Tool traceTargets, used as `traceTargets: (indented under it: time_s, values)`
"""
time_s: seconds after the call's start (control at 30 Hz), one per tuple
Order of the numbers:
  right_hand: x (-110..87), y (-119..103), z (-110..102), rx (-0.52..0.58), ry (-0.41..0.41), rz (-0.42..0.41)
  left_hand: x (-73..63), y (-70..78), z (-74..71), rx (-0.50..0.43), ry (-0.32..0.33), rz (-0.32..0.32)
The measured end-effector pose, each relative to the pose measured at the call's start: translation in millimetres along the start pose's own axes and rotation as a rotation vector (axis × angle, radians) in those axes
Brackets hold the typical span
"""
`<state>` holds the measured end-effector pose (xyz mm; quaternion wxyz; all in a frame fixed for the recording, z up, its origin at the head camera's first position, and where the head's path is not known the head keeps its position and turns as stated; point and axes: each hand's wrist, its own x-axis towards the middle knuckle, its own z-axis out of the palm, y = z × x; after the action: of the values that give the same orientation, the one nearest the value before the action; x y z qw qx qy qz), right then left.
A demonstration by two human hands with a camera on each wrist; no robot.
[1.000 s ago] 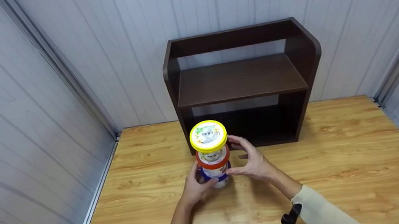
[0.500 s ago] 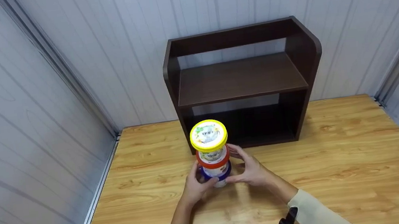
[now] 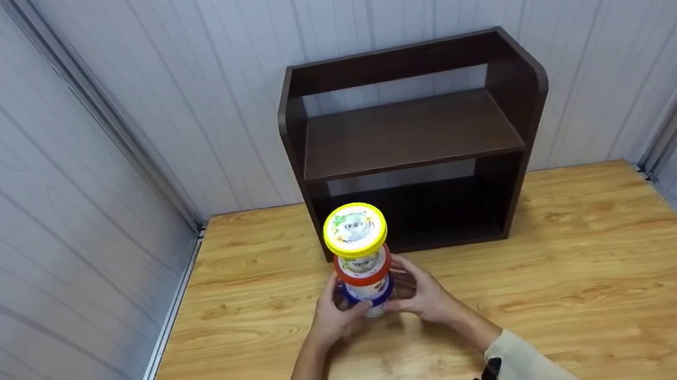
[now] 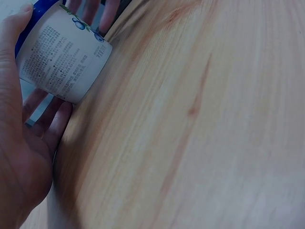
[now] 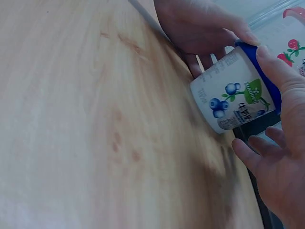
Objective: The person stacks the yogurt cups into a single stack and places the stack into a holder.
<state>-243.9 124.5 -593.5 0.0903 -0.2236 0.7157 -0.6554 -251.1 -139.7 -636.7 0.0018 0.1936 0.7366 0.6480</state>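
Observation:
Three white tubs stand stacked in the head view. At the top is one with a yellow lid (image 3: 355,230); under it sits a red-lidded tub (image 3: 369,289). The lowest, a blue-lidded tub (image 5: 233,95) printed with blueberries, has its base right at the wooden tabletop in both wrist views. My left hand (image 3: 330,321) grips this bottom tub from the left, its thumb at the blue lid. From the right my right hand (image 3: 428,298) holds the same tub, thumb on the lid's edge and fingers spread around the far side.
A dark brown two-level shelf (image 3: 412,132) stands right behind the stack, against the pale panelled wall (image 3: 237,99). The wooden table (image 3: 613,272) extends to both sides, with a metal-edged side wall (image 3: 60,237) on the left.
My right hand has moved down the stack, from beside the upper tubs to the bottom blue-lidded one. The left hand and the tubs have stayed nearly in place.

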Motion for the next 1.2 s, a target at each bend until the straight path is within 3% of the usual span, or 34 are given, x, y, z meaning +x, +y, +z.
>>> traceTargets:
  time_s: [0.1,0.23,0.33,0.53,0.77,0.97,1.1,1.2]
  values:
    - [-1.2,4,2,0.007,0.002,-0.006,-1.1,6.6,1.5,-0.009,-0.002,-0.028]
    - [-1.4,7,5,0.028,0.012,0.011,-1.1,0.6,1.6,-0.031,-0.009,0.018]
    - [-0.8,9,7,0.063,0.022,0.028,-1.2,2.0,2.0,-0.025,-0.005,0.018]
    - [0.3,13,11,0.037,0.051,0.014,-1.0,16.9,3.3,0.010,0.001,-0.101]
    - [1.2,13,10,0.047,0.060,0.026,0.6,20.5,6.2,-0.015,0.009,-0.137]
    - [1.3,14,11,0.040,0.049,0.040,-0.6,16.0,3.8,-0.009,0.000,-0.104]
    - [1.4,13,10,0.028,0.036,0.042,-1.0,21.3,2.3,-0.007,-0.009,-0.139]
    - [1.1,13,9,0.048,0.022,0.052,-0.4,21.6,2.0,0.014,-0.018,-0.122]
